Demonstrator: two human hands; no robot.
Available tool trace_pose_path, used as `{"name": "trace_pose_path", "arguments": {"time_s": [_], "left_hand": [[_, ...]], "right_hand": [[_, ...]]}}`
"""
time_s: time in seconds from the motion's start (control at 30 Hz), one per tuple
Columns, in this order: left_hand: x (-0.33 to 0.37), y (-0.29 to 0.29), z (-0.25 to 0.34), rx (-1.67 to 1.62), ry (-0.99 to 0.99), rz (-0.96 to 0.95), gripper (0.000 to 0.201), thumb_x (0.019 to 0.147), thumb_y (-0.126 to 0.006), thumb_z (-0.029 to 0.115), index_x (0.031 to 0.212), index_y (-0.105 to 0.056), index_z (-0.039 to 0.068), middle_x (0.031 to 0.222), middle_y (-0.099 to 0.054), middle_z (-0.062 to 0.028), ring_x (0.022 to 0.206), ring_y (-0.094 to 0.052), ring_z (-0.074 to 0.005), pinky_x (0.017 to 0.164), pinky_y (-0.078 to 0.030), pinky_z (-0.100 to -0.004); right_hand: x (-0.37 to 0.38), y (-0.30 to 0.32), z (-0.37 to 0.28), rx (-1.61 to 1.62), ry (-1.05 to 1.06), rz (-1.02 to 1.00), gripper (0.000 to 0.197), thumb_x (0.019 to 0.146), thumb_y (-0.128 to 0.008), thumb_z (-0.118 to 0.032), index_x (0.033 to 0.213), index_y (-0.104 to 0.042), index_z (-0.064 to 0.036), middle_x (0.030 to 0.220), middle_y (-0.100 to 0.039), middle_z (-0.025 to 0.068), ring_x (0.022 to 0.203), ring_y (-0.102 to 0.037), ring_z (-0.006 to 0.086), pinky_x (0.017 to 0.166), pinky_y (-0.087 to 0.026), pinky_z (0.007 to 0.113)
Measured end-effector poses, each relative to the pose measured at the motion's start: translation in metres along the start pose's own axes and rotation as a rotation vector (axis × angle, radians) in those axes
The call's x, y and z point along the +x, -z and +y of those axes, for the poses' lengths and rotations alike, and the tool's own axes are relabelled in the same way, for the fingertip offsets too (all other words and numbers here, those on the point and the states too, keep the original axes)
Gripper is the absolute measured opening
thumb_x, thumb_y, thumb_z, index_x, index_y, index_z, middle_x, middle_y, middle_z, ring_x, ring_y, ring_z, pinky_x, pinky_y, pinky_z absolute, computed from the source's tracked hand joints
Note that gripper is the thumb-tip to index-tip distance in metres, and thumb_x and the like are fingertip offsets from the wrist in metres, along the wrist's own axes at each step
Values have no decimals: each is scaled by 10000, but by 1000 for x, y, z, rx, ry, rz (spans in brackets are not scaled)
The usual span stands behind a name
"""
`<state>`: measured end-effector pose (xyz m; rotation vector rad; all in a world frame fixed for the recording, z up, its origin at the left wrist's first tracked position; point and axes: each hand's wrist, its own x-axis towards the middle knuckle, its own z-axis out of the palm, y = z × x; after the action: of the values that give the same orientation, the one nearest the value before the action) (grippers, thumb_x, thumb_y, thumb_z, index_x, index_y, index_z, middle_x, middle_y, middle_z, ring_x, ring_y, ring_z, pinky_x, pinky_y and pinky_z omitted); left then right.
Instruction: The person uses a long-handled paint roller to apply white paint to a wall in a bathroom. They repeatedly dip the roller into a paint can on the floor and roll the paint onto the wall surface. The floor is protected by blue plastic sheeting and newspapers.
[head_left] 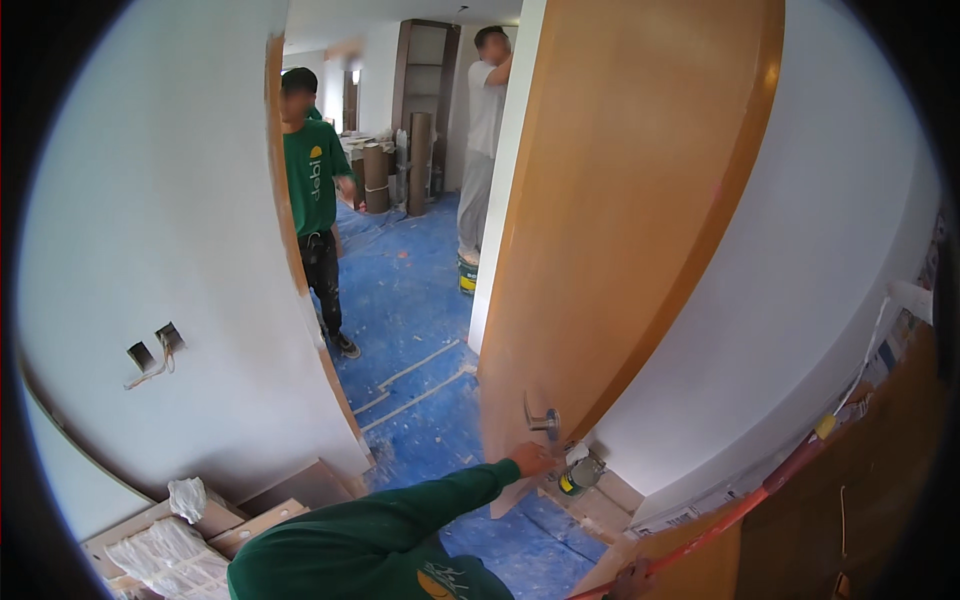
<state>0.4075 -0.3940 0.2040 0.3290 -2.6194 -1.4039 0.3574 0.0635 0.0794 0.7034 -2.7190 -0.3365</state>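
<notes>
My left arm, in a green sleeve, reaches forward across the lower middle. My left hand [533,458] is at the wooden door [620,200], just below its metal lever handle [543,420]; its fingers are blurred and partly hidden. The door stands open, with the doorway to its left. Low on the right, my right hand [632,579] is closed around the red pole of a paint roller [735,512]. The pole slants up to the right to a yellow joint, a thin metal frame and a white roller head [910,300] near the wall.
In the doorway stands a person in green [315,190]; beyond, another [484,140] stands on a bucket [467,275]. Blue sheeting [405,300] covers the floor. A paint can [580,475] sits behind the door. Boards and plastic-wrapped bundles [165,555] lie lower left. Wires hang from wall boxes [155,350].
</notes>
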Motion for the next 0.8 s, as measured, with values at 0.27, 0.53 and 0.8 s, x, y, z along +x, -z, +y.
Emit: {"name": "trace_pose_path", "arguments": {"time_s": [0.27,0.53,0.8], "left_hand": [[-44,156,34,-820,-35,292,267,852,-606,191,1016,-626,-19,832,-672,-109,690,-660,-180,578,-519,-271],[-134,420,204,-758,-925,143,1020,636,-659,633,1312,-338,-60,1163,-513,-276,991,-578,-363,849,-457,-438],[-99,557,220,-349,-1590,-179,1357,461,-677,780,1413,-118,-9,1384,-229,-318,1205,-386,-452,915,-393,-508]], "right_hand": [[7,131,-56,1676,-799,163,167,875,-487,-229,998,-534,-126,986,-555,58,916,-519,203,728,-445,363],[39,134,-61,539,-523,323,197,849,-528,-264,880,-589,-79,882,-615,84,773,-572,182,620,-466,355],[96,194,-140,1340,-823,726,202,777,-542,-121,622,-544,7,567,-541,99,458,-489,178,402,-394,328]]}}
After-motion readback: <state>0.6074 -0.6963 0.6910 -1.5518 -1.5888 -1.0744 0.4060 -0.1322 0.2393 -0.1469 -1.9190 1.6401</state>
